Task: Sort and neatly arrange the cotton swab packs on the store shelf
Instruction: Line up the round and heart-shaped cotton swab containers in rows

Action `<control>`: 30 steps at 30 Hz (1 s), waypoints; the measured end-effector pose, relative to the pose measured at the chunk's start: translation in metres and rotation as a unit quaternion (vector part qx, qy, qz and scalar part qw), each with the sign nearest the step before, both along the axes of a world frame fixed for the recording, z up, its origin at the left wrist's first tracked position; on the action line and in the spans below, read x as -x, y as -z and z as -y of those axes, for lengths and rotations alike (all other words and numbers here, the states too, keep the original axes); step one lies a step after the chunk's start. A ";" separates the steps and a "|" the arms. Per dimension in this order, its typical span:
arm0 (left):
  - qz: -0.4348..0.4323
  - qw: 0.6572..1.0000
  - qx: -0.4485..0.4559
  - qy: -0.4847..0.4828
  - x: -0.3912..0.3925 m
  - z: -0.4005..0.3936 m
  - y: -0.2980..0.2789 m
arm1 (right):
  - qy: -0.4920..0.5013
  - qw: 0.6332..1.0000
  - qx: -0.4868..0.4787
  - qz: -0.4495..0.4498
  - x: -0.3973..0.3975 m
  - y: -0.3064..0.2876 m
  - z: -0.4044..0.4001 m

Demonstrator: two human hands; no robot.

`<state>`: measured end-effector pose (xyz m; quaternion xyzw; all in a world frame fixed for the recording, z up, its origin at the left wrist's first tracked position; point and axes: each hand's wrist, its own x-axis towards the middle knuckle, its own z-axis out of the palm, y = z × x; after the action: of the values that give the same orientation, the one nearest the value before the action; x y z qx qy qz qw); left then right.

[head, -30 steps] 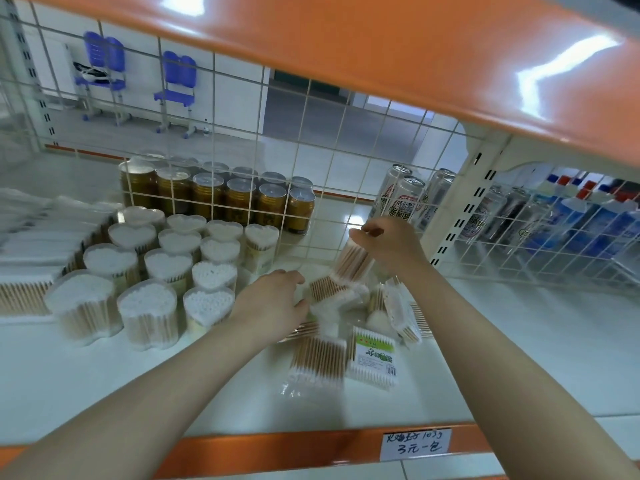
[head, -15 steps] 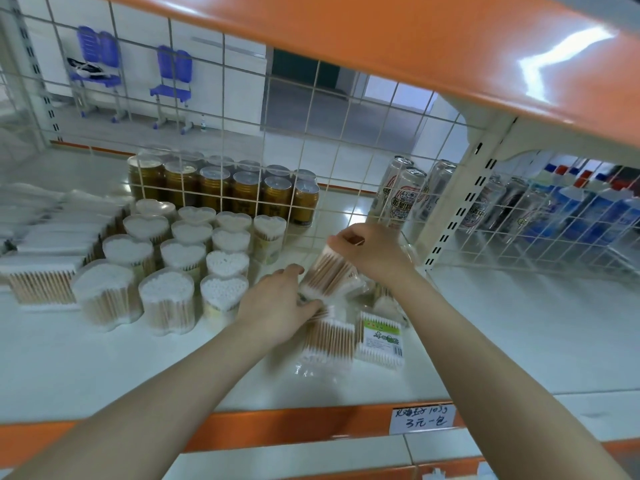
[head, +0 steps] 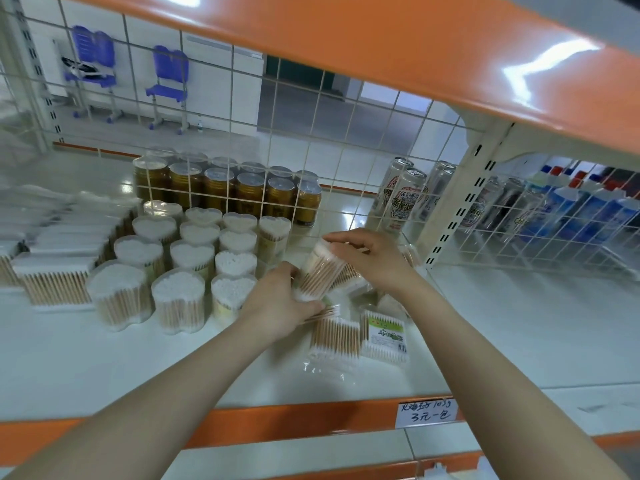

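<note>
A tilted swab pack is held above the white shelf between both hands. Its upper end is pinched by the curled fingers of the right hand, and its lower end is gripped by the left hand, which also lies over a few loose sticks on the shelf. The pack is seen near the centre of the view, leaning from 1 o'clock at the top to 7 o'clock at the bottom.

Flat on the shelf at 5 o'clock from the held pack, a clear flat pack is laid just beside a green-labelled pack. More packs are heaped under and behind the right hand; their number cannot be told.

At 9 o'clock from the hands, heart-shaped tubs of swabs are stood upright in rows, and further toward 9 o'clock a row of long flat packs is ranged. Behind the wire grid, gold cans are seen at 11 o'clock and tall drink cans at 1 o'clock. A handwritten price tag is fixed to the orange shelf edge at 5 o'clock.
</note>
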<state>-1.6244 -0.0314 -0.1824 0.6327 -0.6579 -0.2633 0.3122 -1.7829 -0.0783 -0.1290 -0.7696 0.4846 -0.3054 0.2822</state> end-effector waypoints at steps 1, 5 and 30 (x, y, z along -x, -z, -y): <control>-0.003 1.000 0.002 -0.006 0.000 0.000 0.000 | -0.001 1.000 -0.006 0.007 0.000 0.000 -0.001; -0.041 0.999 -0.012 -0.004 0.002 0.000 0.004 | -0.008 0.999 -0.038 0.024 0.001 -0.001 -0.003; -0.137 0.990 -0.023 -0.005 -0.002 -0.008 0.010 | -0.042 0.996 -0.011 0.080 0.003 0.002 -0.006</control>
<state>-1.6226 -0.0234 -0.1928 0.6011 -0.5998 -0.3609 0.3857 -1.7855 -0.0720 -0.1311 -0.7596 0.4307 -0.3484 0.3408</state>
